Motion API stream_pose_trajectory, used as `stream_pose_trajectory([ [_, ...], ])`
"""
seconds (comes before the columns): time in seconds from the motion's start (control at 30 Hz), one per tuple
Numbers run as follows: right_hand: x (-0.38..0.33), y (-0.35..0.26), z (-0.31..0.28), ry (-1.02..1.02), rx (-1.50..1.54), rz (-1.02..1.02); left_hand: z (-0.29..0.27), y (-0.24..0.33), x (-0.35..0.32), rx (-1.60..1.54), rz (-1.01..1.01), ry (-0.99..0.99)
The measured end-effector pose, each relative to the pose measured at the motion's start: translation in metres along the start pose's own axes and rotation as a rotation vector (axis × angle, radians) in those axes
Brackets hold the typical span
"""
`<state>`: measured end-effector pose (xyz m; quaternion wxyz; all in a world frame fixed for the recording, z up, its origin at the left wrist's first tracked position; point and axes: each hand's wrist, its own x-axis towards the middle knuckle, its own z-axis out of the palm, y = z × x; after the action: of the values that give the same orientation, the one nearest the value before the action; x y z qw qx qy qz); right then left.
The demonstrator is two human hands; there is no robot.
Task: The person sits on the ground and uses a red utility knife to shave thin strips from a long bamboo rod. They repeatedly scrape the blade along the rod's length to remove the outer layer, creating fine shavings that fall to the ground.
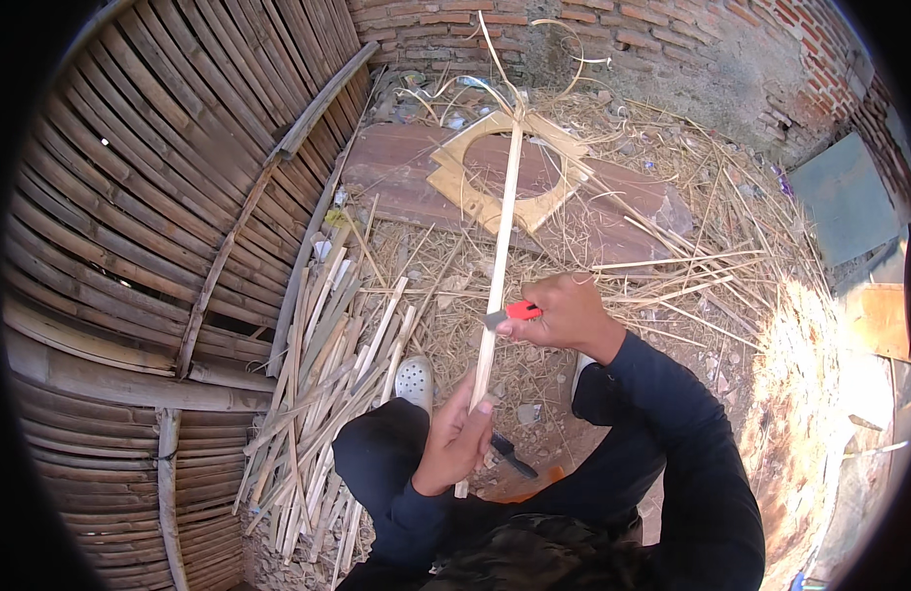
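Observation:
A long pale bamboo strip [506,217] runs away from me, its near end low between my knees. Around its lower part my left hand [453,443] is closed. Farther up, my right hand [566,313] grips a red-handled knife [523,310], its grey blade lying across the strip. Thin curled shavings [495,94] hang at the strip's far end. Beneath that far part lies a square wooden board with a large round hole [455,197]. A dark blade-like tool [514,456] rests on the ground just right of my left hand.
A heap of split bamboo strips [317,394] lies to my left, beside a bamboo slat wall [169,187]. A flat brown board [391,163] is under the holed one. Shavings and loose strips [711,266] cover the ground toward the brick wall [672,59]. A grey panel [844,202] leans at right.

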<state>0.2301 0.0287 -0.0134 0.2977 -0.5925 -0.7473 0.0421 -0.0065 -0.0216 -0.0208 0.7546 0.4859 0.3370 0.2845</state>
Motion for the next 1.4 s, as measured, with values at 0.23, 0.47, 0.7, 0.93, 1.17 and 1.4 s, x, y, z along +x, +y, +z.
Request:
stream_pose_trajectory([
  [0.23, -0.009, -0.018, 0.006, -0.094, -0.077, -0.135, 0.001, 0.004, 0.002, 0.091, 0.035, 0.012],
  [0.47, 0.0, -0.002, 0.022, -0.111, -0.176, -0.027, -0.004, -0.016, 0.0, 0.251, 0.117, 0.103],
  [0.7, 0.012, 0.013, 0.024, 0.003, -0.149, 0.001, -0.012, -0.02, -0.001, 0.308, 0.14, 0.121],
  [0.93, 0.007, 0.0, 0.027, 0.002, -0.124, -0.062, -0.015, -0.022, -0.003, 0.34, 0.217, 0.071],
  [1.17, -0.001, 0.002, 0.033, -0.122, -0.116, 0.018, -0.011, -0.009, -0.005, 0.236, 0.016, 0.07],
  [1.4, 0.019, 0.044, 0.017, -0.114, -0.21, 0.233, -0.008, -0.02, -0.008, 0.268, 0.126, -0.026],
])
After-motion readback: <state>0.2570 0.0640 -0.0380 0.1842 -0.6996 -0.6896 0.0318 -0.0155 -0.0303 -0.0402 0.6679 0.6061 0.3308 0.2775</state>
